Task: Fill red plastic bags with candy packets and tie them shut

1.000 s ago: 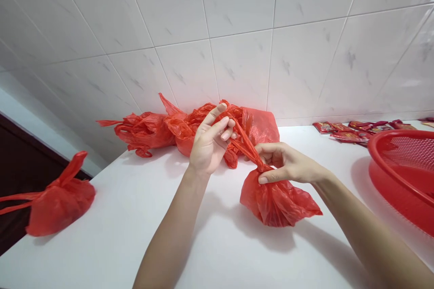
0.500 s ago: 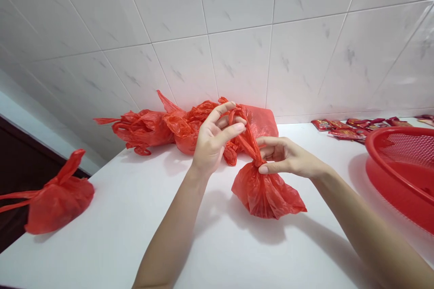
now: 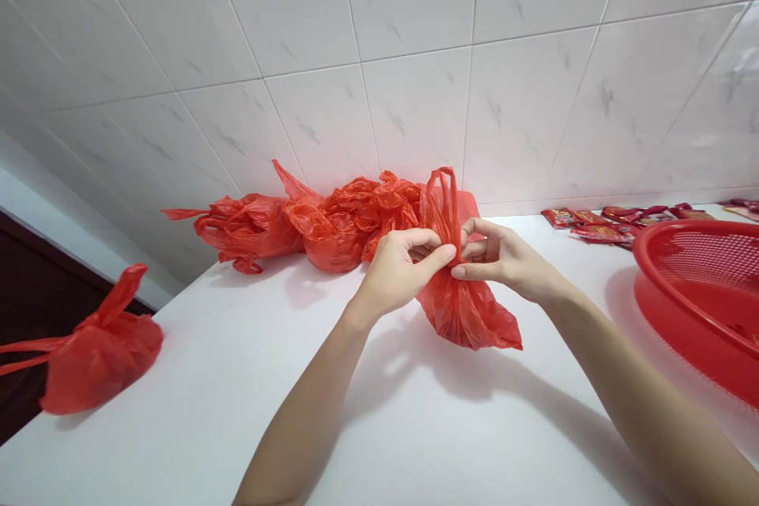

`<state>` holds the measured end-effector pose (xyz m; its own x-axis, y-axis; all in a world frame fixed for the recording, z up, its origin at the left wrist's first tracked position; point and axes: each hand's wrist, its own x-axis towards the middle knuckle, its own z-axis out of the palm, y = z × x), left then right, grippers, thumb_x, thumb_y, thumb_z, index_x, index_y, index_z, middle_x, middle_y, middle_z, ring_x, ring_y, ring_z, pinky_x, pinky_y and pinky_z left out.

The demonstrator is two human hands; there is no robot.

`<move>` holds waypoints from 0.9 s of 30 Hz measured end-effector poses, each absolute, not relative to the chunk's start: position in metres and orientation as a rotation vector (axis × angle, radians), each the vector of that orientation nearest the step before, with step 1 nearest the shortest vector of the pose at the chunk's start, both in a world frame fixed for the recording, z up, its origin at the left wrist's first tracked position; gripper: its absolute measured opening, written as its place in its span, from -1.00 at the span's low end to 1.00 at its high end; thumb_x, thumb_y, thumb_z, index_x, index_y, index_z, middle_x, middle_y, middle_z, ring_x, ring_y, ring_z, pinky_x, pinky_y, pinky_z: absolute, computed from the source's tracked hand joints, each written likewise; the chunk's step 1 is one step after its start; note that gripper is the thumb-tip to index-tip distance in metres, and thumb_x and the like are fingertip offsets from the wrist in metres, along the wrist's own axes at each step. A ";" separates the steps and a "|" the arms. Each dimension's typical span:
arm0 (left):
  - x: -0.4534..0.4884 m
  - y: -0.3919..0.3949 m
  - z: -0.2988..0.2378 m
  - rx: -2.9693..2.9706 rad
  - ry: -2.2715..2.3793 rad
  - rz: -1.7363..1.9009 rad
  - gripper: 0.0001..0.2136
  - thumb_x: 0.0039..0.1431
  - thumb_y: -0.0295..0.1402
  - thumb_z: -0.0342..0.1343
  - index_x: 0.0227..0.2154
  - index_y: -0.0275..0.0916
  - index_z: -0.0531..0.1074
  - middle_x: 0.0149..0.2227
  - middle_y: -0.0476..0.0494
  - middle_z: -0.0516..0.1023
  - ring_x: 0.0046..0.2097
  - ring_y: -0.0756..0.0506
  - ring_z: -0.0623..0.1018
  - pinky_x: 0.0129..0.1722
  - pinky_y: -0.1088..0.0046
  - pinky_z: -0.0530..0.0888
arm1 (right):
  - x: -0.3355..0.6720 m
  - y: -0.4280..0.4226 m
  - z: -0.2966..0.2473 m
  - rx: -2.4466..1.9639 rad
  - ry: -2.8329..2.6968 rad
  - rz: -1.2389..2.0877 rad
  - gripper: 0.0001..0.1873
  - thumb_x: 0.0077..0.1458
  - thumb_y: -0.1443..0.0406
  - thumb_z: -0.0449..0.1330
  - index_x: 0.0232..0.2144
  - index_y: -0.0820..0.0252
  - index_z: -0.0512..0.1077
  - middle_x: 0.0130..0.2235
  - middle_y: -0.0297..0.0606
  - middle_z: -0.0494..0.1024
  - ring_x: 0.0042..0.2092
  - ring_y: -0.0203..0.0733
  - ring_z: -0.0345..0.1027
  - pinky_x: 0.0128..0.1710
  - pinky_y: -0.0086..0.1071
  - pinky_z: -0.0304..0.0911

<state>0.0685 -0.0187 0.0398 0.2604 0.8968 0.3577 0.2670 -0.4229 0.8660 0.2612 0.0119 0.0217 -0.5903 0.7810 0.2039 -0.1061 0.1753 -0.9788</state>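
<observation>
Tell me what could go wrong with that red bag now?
The red plastic bag is pinched by the left hand and right hand, so it might slip and drop if those fingers loosen. The thin handles look stretchy and could tear if pulled hard. Also, another red bag sits right at the edge of the counter, so it could fall off if bumped.
</observation>
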 end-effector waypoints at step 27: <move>0.078 -0.016 0.037 1.627 0.967 1.243 -0.94 -0.01 -0.44 0.25 -0.54 -0.25 0.50 -0.49 0.03 0.50 -0.40 0.00 0.48 -0.34 0.48 0.45 | 0.263 0.010 0.023 -0.615 -1.785 1.327 -0.64 0.12 0.05 0.36 -0.39 0.13 0.34 -0.42 -0.32 0.49 -0.35 -0.20 0.38 -0.34 -0.33 0.33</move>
<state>0.0781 -0.0163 0.0365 0.2074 0.9252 0.3178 0.0807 -0.3400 0.9370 0.2628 0.0105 0.0231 -0.5537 0.7703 0.3163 -0.0809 0.3282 -0.9411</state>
